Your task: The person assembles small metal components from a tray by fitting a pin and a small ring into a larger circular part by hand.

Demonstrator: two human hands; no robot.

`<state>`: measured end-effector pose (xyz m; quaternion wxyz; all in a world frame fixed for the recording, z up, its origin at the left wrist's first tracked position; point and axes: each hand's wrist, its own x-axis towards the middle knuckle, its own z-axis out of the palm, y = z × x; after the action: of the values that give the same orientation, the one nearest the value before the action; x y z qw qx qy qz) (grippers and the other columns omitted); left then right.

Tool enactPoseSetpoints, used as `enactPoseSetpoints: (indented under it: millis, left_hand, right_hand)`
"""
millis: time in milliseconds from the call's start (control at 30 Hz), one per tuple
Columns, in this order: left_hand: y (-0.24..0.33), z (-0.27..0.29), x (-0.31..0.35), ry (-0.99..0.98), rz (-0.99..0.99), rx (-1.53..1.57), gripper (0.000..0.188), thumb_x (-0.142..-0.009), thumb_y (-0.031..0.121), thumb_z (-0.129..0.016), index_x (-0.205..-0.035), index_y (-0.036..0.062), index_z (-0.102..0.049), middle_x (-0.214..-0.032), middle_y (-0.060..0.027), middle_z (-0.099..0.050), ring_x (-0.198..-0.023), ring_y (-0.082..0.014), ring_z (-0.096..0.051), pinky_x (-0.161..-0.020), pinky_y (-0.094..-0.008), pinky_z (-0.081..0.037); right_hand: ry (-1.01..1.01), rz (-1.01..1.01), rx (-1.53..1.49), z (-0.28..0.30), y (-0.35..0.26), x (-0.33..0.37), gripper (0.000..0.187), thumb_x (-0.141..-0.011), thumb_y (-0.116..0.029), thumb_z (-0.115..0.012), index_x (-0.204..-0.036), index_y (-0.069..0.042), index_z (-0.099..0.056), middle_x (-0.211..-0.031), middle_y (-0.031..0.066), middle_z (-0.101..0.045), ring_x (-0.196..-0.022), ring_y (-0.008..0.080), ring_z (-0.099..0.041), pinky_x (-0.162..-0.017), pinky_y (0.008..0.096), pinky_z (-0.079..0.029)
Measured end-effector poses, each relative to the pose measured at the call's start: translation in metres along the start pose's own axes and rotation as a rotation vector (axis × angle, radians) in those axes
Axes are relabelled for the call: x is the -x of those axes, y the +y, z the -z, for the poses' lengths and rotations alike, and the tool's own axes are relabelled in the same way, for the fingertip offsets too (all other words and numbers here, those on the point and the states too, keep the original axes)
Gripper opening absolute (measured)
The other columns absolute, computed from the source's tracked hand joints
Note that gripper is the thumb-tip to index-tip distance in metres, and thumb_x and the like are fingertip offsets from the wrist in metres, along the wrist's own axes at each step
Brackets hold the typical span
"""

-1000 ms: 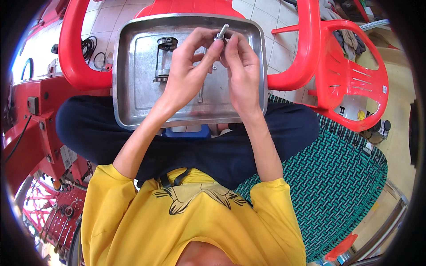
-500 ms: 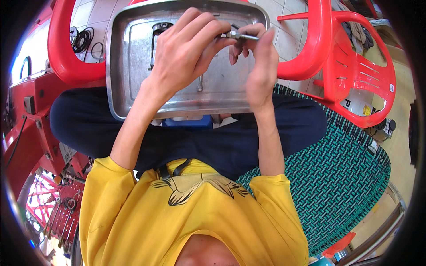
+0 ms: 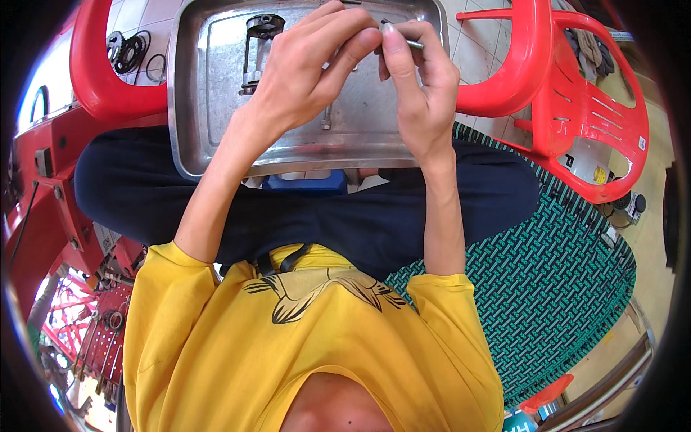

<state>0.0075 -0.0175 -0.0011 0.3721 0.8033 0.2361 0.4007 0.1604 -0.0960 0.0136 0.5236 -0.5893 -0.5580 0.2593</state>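
Observation:
Over a shallow metal tray (image 3: 367, 137), both my hands are closed around a thin metal rod (image 3: 414, 44). My left hand (image 3: 302, 79) pinches at its left part, where the fingers hide most of it. The thumb and fingers of my right hand (image 3: 425, 90) close on the other side, and the rod's grey end shows between them. Left of my left hand, a cage-like metal part (image 3: 265, 26) with a dark round end and thin side bars lies in the tray. A small bolt (image 3: 327, 119) lies on the tray's floor below my hands.
Red plastic chair arms (image 3: 500, 83) flank the tray. Another red chair (image 3: 597, 108) stands at the right, beside a green woven seat (image 3: 547, 281). Red machinery (image 3: 57, 180) is close at the left. A chain and sprocket (image 3: 129, 52) lie on the tiled floor.
My right fingers have closed in on the rod and now cover its nut-like middle, which showed before. The view has shifted slightly, so the tray sits higher.

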Motion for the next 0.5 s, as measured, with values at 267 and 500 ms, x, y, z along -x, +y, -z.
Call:
enactPoseSetpoints:
  millis: [267, 500]
  left_hand:
    - [-0.004, 0.002, 0.005, -0.055, 0.247, 0.276, 0.036, -0.112, 0.031, -0.045, -0.096, 0.0015, -0.058, -0.076, -0.0015, -0.053, -0.070, -0.0093, -0.045, -0.066, -0.0260, -0.038]
    - [-0.001, 0.000, 0.006, -0.078, 0.293, 0.208, 0.037, -0.111, 0.032, -0.048, -0.099, -0.0008, -0.059, -0.077, -0.0044, -0.055, -0.072, -0.0108, -0.048, -0.067, -0.0270, -0.041]
  right_hand:
    - [0.014, 0.316, 0.321, 0.006, 0.001, -0.006, 0.026, -0.102, -0.027, -0.065, -0.110, -0.003, -0.064, -0.112, 0.0126, -0.062, -0.085, 0.0213, -0.060, -0.073, 0.0308, -0.050]
    - [-0.009, 0.172, 0.279, 0.011, 0.001, -0.004, 0.035, -0.099, -0.035, -0.069, -0.106, -0.001, -0.066, -0.113, 0.0146, -0.057, -0.090, 0.0211, -0.062, -0.073, 0.0302, -0.050]
